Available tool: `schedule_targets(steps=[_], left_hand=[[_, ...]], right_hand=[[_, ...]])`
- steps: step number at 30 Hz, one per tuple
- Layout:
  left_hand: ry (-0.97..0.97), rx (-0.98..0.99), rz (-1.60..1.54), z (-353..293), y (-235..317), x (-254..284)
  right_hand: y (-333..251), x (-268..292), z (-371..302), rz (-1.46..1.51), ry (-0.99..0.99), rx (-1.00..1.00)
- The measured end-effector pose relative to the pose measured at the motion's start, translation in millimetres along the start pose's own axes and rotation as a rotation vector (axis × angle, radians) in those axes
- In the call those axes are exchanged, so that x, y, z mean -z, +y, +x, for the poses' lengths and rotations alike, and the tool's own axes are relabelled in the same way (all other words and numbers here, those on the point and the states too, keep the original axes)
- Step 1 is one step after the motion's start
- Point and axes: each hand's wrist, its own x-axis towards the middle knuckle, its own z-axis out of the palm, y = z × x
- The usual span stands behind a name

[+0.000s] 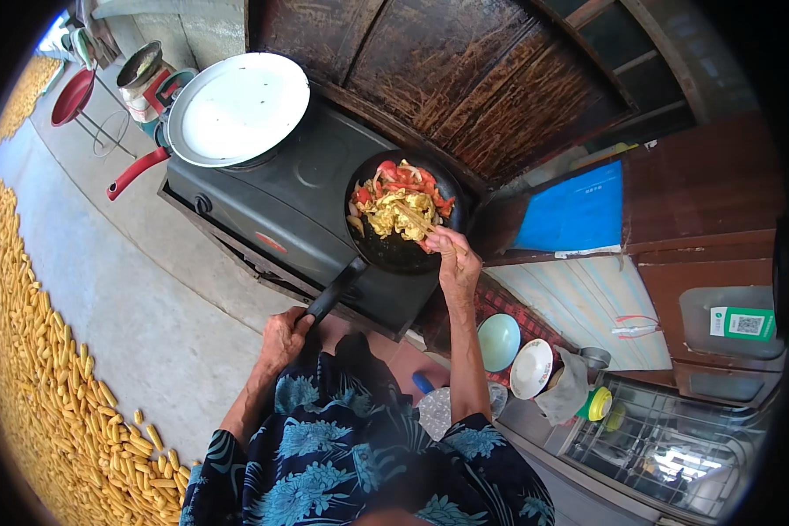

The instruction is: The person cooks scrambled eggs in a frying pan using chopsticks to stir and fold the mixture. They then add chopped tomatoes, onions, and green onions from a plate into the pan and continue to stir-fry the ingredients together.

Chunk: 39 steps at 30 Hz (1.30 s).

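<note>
A black frying pan (394, 250) sits on a dark stove (289, 206), filled with yellow egg and red tomato pieces (401, 200). My left hand (282, 337) grips the pan's black handle (335, 289) at its near end. My right hand (453, 259) is over the pan's near right rim, closed on wooden chopsticks (412, 216) whose tips reach into the food.
A white lid (237, 107) covers a red-handled pan on the stove's far burner. Corn cobs (35, 368) lie spread on the concrete floor at left. A green bowl (498, 342) and a white bowl (530, 368) stand at lower right, near a blue sheet (574, 210).
</note>
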Motion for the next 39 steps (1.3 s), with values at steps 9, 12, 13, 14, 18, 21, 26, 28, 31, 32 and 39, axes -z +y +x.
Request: schedule_targets(steps=[9, 12, 13, 14, 18, 21, 26, 28, 31, 32, 39], left_hand=[[-0.016, 0.006, 0.016, 1, -1, 0], [-0.027, 0.008, 0.019, 2, 0, 1], [-0.031, 0.009, 0.022, 2, -1, 1], [-0.035, 0.009, 0.027, 2, 0, 1], [-0.030, 0.014, 0.034, 1, 2, 3], [-0.034, -0.006, 0.028, 1, 2, 3], [-0.043, -0.016, 0.039, 3, 2, 4], [-0.037, -0.015, 0.019, 2, 0, 2], [-0.044, 0.007, 0.020, 2, 5, 5], [-0.045, 0.022, 0.021, 1, 6, 5], [-0.022, -0.027, -0.016, 3, -3, -2]], right_hand=[[-18, 39, -9, -0.098, 0.153, -0.076], [-44, 46, -20, -0.139, 0.210, -0.168], [-52, 48, -22, -0.138, 0.226, -0.194], [-58, 50, -25, -0.135, 0.243, -0.220], [-72, 52, -30, -0.122, 0.229, -0.251], [-67, 42, -25, -0.101, 0.236, -0.318], [5, 6, 6, 0.044, 0.273, -0.154], [11, -11, 17, 0.100, 0.274, -0.132], [2, -20, 21, 0.132, 0.177, -0.151], [-6, -20, 21, 0.092, 0.136, -0.178], [-71, -6, 12, 0.053, 0.007, -0.245]])
